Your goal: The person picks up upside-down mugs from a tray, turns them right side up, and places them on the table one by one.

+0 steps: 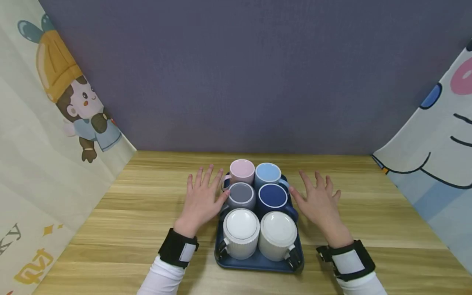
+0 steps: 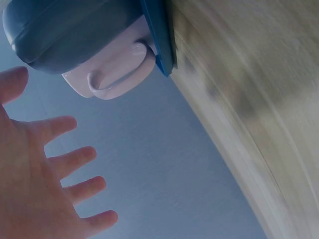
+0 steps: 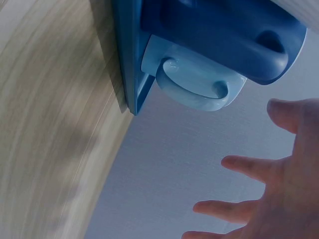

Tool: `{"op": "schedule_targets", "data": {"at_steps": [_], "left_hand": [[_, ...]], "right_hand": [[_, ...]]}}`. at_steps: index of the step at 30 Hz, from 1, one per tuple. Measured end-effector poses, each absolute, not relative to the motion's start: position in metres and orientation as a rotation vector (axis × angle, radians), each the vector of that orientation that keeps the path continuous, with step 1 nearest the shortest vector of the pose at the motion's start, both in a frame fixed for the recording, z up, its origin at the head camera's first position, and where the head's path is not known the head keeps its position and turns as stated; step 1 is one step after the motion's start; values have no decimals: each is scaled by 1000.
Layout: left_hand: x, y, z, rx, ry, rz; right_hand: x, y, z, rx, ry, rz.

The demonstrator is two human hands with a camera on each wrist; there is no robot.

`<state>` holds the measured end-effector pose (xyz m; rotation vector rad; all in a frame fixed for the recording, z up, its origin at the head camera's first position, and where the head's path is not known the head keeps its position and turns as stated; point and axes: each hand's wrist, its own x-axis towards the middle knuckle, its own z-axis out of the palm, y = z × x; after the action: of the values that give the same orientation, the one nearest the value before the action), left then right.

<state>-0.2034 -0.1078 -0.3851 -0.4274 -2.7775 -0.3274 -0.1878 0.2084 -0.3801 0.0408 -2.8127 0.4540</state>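
Pairs of mugs stand bases up on a dark blue tray (image 1: 258,264). At the back are a pink mug (image 1: 242,170) and a light blue mug (image 1: 268,172). A grey mug (image 1: 241,193) and a dark blue mug (image 1: 273,196) fill the middle. Two white mugs stand in front, the left one (image 1: 241,233) and the right one (image 1: 277,235), with dark parts at their handles. My left hand (image 1: 200,201) spreads its fingers beside the grey and pink mugs, thumb overlapping the grey one in the head view. My right hand (image 1: 320,205) spreads likewise, thumb near the light blue mug's handle (image 3: 192,92).
The tray sits on a wood-grain table (image 1: 140,217). Behind the table rises a dark grey-blue panel (image 1: 250,73). Printed cloths hang at the left (image 1: 33,135) and right (image 1: 439,151) sides. Each wrist wears a black strap.
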Motion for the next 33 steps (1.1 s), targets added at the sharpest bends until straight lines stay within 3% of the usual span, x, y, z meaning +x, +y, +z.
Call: {"op": "schedule_targets", "data": {"at_steps": [33], "left_hand": [[-218, -111, -390, -544, -2374, -354]], "right_hand": [[-199, 203, -390, 99, -2499, 598]]}}
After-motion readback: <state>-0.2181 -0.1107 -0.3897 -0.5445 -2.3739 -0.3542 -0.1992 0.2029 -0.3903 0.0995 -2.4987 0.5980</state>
